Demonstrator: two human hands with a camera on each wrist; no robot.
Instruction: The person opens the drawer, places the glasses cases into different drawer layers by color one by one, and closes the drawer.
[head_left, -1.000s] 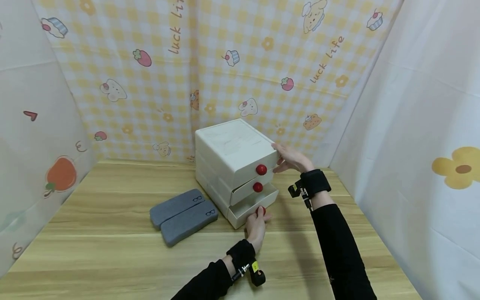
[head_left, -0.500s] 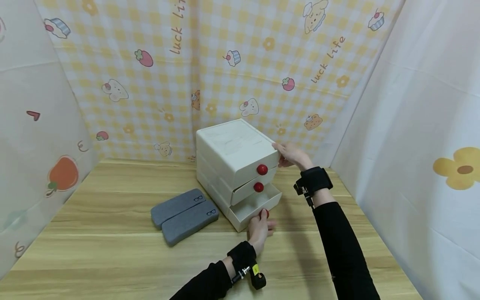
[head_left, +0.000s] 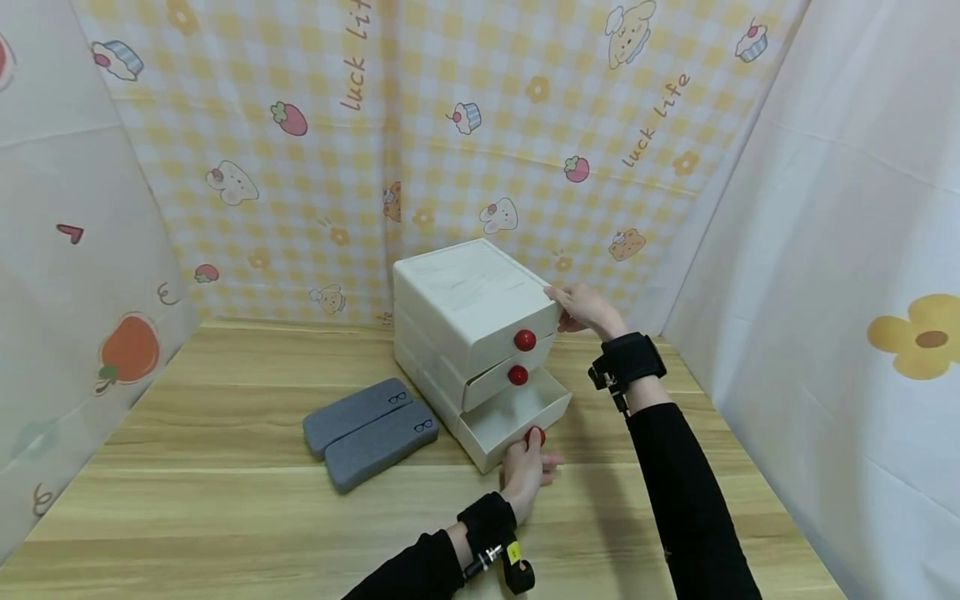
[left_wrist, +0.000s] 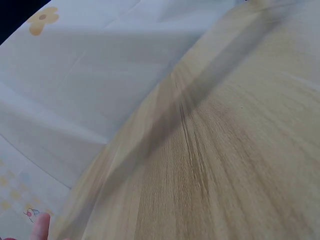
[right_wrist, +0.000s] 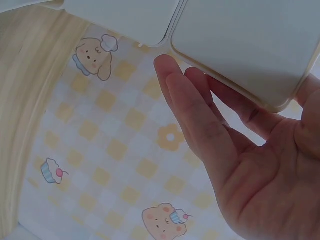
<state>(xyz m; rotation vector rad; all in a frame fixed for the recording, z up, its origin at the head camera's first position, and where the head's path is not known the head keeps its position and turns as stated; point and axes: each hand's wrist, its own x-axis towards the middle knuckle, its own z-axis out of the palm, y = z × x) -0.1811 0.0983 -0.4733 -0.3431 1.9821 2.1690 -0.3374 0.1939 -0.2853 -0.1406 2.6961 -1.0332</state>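
In the head view a white three-drawer cabinet [head_left: 472,287] stands on the table, its bottom drawer [head_left: 498,421] pulled out. Nothing shows inside that drawer. My left hand [head_left: 522,475] holds the drawer's red knob [head_left: 536,436], thumb on top and the other fingers stretched out to the right. The left wrist view catches only a fingertip [left_wrist: 41,227] at its lower left corner. My right hand [head_left: 588,310] rests against the cabinet's upper right front edge. In the right wrist view its fingers [right_wrist: 192,107] are nearly straight along the cabinet's side.
Two grey glasses cases [head_left: 375,446] lie side by side to the left of the cabinet. A yellow checked curtain [head_left: 315,183] hangs behind, with white cloth [head_left: 817,208] at both sides. The wooden table [head_left: 225,517] extends in front.
The bottom drawer has slid further out towards the front right, my left hand moving with its knob. The right hand's lower fingers have drawn up nearer the upper edge; the cabinet stays put.
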